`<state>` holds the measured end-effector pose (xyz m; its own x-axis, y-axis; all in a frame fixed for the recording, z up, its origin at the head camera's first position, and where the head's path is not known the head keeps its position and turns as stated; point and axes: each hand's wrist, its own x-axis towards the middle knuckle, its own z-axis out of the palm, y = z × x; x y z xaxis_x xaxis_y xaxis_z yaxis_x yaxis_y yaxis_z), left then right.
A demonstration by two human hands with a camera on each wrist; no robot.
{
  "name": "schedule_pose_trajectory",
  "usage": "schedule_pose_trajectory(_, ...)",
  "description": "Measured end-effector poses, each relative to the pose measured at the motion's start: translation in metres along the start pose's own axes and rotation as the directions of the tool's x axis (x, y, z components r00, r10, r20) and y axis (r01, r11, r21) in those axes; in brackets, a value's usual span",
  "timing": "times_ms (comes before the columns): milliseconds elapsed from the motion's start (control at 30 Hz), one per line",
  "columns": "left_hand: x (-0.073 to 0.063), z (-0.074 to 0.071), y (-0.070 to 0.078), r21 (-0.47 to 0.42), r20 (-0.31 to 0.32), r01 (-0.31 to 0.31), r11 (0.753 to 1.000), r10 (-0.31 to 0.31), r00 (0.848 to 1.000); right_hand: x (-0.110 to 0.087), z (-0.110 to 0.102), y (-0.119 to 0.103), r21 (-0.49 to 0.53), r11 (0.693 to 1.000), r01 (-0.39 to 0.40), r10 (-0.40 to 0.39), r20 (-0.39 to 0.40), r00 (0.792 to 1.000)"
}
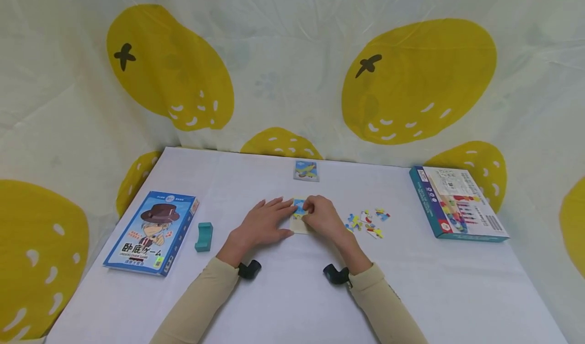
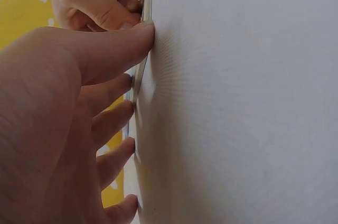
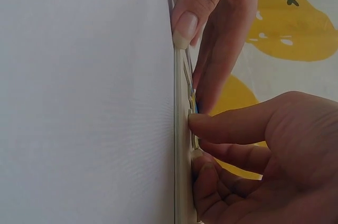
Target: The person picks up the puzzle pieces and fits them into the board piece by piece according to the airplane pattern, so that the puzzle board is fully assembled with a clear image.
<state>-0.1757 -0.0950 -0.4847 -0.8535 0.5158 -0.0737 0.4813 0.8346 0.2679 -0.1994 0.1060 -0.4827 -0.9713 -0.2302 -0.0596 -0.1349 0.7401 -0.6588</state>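
A small jigsaw puzzle board (image 1: pixel 299 227) lies flat in front of me, blue and yellow picture pieces (image 1: pixel 299 207) filling its far part and pale bare backing nearer. My left hand (image 1: pixel 267 223) rests at its left side with straight, spread fingers; the thumb touches the near edge, as the left wrist view also shows. Over the board's right side, my right hand (image 1: pixel 323 217) pinches a thin puzzle piece (image 3: pixel 195 142) between thumb and fingertips, low against the board. The fingers hide much of that piece.
Loose puzzle pieces (image 1: pixel 365 222) lie right of the board. A finished-looking picture puzzle (image 1: pixel 306 171) sits at the far edge. Left are a blue game box (image 1: pixel 151 232) and a teal notched block (image 1: pixel 204 237); a white-and-teal box (image 1: pixel 459 201) lies far right. A patterned curtain (image 1: pixel 288 80) hangs behind.
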Motion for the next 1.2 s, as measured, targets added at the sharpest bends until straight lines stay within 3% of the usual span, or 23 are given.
schedule_pose_trajectory(333, 0.0, 0.001, 0.0, 0.032, 0.013, -0.004, 0.999, 0.003, 1.0, -0.003, 0.0, -0.001, -0.011, 1.0, 0.013, -0.013, -0.04, 0.999)
schedule_pose_trajectory(633, -0.003, 0.002, 0.004, -0.016, 0.008, -0.029, 0.999, 0.029, 1.0, -0.007, -0.004, 0.005, -0.013, 0.997, 0.071, -0.072, -0.044, 0.996)
schedule_pose_trajectory(967, -0.003, 0.001, 0.005, 0.014, 0.023, -0.017, 1.0, 0.017, 1.0, -0.018, -0.028, 0.025, 0.053, 0.985, 0.164, -0.161, -0.054, 0.986)
schedule_pose_trajectory(1200, -0.001, 0.003, 0.005, 0.018, 0.03, -0.007, 1.0, 0.007, 1.0, -0.025, -0.048, 0.046, 0.02, 0.991, 0.134, -0.132, -0.087, 0.987)
